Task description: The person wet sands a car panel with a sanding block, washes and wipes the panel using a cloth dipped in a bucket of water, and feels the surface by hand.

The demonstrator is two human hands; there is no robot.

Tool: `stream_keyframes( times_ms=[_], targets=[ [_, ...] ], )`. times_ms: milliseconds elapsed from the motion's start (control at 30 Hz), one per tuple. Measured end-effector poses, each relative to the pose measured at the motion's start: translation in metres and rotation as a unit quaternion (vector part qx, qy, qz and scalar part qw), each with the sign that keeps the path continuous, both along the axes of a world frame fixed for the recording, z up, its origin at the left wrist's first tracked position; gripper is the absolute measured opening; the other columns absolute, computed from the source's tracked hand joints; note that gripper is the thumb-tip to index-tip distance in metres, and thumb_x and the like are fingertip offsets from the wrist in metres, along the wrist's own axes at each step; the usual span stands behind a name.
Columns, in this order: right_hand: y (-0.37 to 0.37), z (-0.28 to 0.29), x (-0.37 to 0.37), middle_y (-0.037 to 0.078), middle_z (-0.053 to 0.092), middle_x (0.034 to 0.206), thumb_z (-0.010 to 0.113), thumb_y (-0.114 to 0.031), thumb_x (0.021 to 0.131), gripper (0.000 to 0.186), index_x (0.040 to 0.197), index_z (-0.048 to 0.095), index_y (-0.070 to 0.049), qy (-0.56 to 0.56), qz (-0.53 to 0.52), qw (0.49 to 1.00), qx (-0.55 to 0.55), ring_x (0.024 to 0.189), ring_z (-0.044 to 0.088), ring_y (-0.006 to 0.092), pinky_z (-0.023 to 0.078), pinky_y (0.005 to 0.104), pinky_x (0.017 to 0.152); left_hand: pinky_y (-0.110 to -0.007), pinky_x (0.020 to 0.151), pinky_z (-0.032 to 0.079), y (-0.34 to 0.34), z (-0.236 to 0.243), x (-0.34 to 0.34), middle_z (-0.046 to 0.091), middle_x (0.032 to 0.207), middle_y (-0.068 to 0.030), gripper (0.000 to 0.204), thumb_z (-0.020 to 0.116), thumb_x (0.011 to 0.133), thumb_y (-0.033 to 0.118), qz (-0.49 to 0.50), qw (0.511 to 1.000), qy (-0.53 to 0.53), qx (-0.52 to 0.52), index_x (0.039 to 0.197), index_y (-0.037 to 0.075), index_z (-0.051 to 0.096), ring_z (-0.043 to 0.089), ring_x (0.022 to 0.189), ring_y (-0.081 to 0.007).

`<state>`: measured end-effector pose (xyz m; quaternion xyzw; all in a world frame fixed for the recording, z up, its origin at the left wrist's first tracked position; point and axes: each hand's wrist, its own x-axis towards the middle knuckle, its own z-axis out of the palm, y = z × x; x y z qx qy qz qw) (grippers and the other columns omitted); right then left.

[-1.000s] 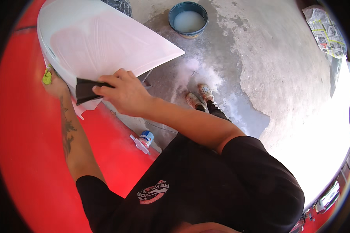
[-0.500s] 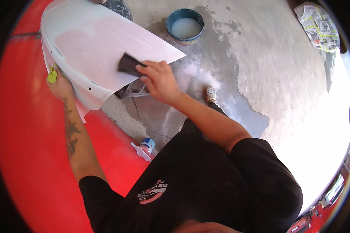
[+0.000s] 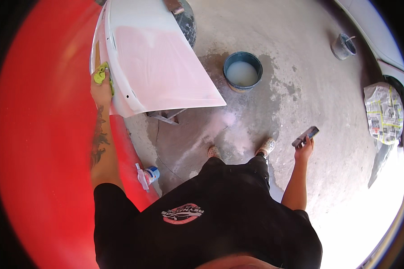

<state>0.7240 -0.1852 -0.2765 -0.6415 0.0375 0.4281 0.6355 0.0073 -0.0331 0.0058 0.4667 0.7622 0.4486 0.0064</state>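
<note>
A white body panel (image 3: 157, 71) coated in faint pink residue lies at upper left. My left hand (image 3: 100, 89) is at its left edge, fingers closed on a crumpled yellow-green cloth (image 3: 100, 74) against it. My right hand (image 3: 304, 150) is away from the panel at the right, closed around a dark rectangular sanding block (image 3: 304, 136) held above the floor.
A bucket of milky liquid (image 3: 241, 74) stands right of the panel, a smaller bucket (image 3: 343, 48) farther right. Newspaper-covered object (image 3: 382, 114) lies at the right. A red surface (image 3: 40, 134) fills the left, with a can (image 3: 151, 174) at its edge. A stand (image 3: 166, 116) shows under the panel.
My right hand has left the panel's surface and swung right and downward with the block. The view has shifted, showing more floor at the right. My left hand still grips the cloth at the edge.
</note>
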Motion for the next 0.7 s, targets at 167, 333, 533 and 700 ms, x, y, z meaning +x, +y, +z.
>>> stream_keyframes(
  times_ms=[167,333,533,700],
  targets=[
    [-0.012,0.022,0.118,0.009,0.05,0.12,0.061,-0.028,0.089,0.047,0.132,0.048,-0.015,0.112,-0.095,0.989,0.003,0.105,0.054,0.0293,0.052,0.0469,0.08,-0.033,0.084,0.052,-0.05,-0.031,0.039,0.071,0.104,-0.0125,0.037,0.073,0.088,0.023,0.178,0.982,0.002,0.064,0.115,-0.001,0.065,0.068,0.093,-0.0223],
    [-0.023,0.02,0.19,0.01,0.052,0.118,0.061,-0.026,0.086,0.047,0.129,0.049,-0.014,0.162,-0.045,0.985,0.031,0.1,0.056,0.0257,0.051,0.0427,0.079,-0.033,0.069,0.054,-0.155,-0.127,0.13,0.069,0.096,-0.0064,0.029,0.073,0.087,0.019,0.387,0.831,-0.347,0.198,0.107,-0.002,0.068,0.066,0.079,-0.0196],
    [0.051,0.02,0.23,0.006,0.057,0.107,0.059,-0.026,0.087,0.039,0.124,0.053,-0.015,0.205,0.083,0.975,0.006,0.096,0.057,0.0217,0.049,0.0391,0.079,-0.039,0.057,0.052,-0.188,-0.276,0.31,0.066,0.09,-0.0025,0.023,0.074,0.086,0.026,0.321,0.697,-0.638,-0.058,0.102,0.01,0.068,0.065,0.071,-0.0195],
    [0.121,0.027,0.252,0.0,0.056,0.096,0.051,-0.018,0.09,0.031,0.121,0.054,-0.013,0.055,0.329,0.94,-0.075,0.085,0.056,0.0154,0.05,0.0334,0.074,-0.03,0.078,0.05,-0.074,-0.34,0.454,0.069,0.098,-0.0029,0.026,0.07,0.091,0.025,0.142,0.764,-0.577,-0.252,0.108,0.006,0.068,0.065,0.089,-0.0148]
  ],
)
